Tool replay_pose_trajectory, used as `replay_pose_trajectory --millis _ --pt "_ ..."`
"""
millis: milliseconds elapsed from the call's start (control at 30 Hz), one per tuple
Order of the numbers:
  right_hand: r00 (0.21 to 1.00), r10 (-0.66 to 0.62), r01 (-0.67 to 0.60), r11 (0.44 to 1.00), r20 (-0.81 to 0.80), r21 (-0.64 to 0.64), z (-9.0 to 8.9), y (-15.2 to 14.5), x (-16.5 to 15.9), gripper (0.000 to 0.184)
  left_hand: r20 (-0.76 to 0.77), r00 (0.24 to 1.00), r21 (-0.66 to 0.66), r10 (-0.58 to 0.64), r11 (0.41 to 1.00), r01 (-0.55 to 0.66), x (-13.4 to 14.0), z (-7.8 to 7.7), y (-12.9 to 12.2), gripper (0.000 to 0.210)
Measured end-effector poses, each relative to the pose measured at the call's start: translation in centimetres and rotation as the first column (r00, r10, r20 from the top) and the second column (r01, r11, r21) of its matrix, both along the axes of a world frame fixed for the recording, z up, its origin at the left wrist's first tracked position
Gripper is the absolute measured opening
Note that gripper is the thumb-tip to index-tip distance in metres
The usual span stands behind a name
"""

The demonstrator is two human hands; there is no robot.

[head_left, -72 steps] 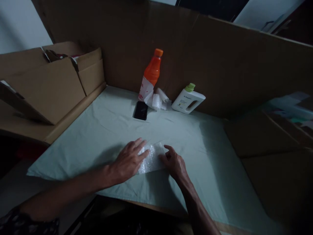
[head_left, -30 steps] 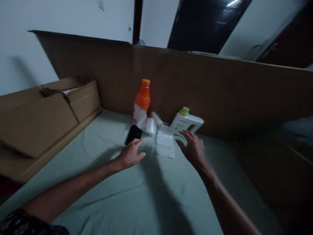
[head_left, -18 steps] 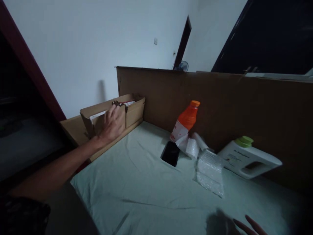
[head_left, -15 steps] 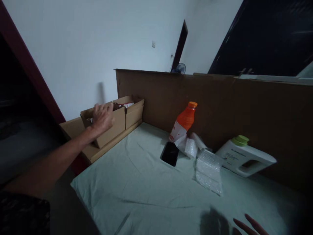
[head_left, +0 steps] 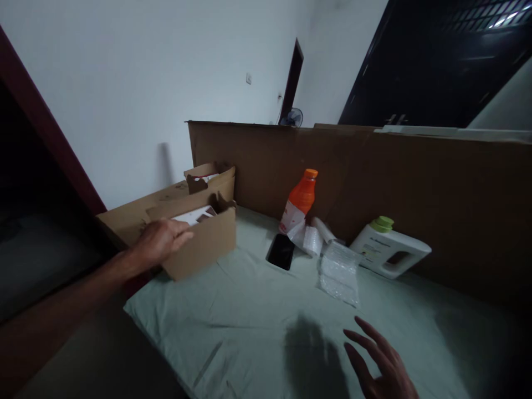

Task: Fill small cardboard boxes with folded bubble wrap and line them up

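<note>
Evidently gripping open-topped cardboard box (head_left: 210, 243) by near-left rim with left hand (head_left: 160, 241), probably for firm purchase on a thin wall. Located at left end of cloth-covered desk (head_left: 249, 307), in front of another carton (head_left: 226, 182); cannot tell whether resting or lifted. Holding right hand (head_left: 387, 367) empty, with fingers loosely spread above desk, perhaps for balance. Noting bubble-wrap sheet (head_left: 339, 274) laid flat between black smartphone (head_left: 281, 252) and white handled jug (head_left: 377, 249), likely for easy reach.

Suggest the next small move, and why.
I'd probably bring the right hand over to steady the nearer cardboard box: only the left hand has it, by one end, while the right is open and holds nothing above the green cloth.
</note>
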State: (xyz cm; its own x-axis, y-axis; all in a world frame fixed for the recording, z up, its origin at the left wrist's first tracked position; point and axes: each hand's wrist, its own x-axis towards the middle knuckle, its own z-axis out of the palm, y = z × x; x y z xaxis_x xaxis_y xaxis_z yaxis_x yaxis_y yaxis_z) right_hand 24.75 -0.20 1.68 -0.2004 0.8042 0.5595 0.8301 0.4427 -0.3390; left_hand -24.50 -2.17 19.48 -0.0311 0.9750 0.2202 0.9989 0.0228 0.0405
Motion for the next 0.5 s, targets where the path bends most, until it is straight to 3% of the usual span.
replay_pose_trajectory --millis 67,167,300,367,433,500 --pt "1.0 0.018 -0.018 1.0 -0.025 -0.003 1.3 -0.7 -1.2 0.036 0.058 0.976 0.057 -0.211 0.977 0.208 3.2 -1.1 -1.8 0.032" --pt "0.998 0.003 -0.004 1.0 -0.062 -0.027 2.4 -2.1 -1.8 0.032 0.105 0.863 0.118 -0.495 0.867 0.483 8.9 -2.4 -3.8 0.026" --pt "0.982 -0.096 0.074 0.987 -0.162 -0.139 2.7 -4.6 -0.1 0.032 0.107 0.695 0.13 -0.711 0.703 0.699 15.6 -3.0 -6.0 0.025" --pt "0.959 -0.141 0.079 0.966 -0.245 -0.247 2.5 -6.0 1.2 0.034 0.131 0.628 0.107 -0.767 0.641 0.76 17.1 -2.9 -6.9 0.025" --pt "0.926 -0.191 0.08 0.942 -0.326 -0.325 2.5 -7.2 2.2 0.035 0.197 0.586 0.102 -0.786 0.611 0.785 16.8 -2.7 -7.4 0.019" --pt "0.899 -0.23 0.081 0.923 -0.372 -0.376 2.5 -8.2 2.6 0.034 0.281 0.61 0.17 -0.741 0.664 0.728 14.7 -2.7 -7.7 0.02"
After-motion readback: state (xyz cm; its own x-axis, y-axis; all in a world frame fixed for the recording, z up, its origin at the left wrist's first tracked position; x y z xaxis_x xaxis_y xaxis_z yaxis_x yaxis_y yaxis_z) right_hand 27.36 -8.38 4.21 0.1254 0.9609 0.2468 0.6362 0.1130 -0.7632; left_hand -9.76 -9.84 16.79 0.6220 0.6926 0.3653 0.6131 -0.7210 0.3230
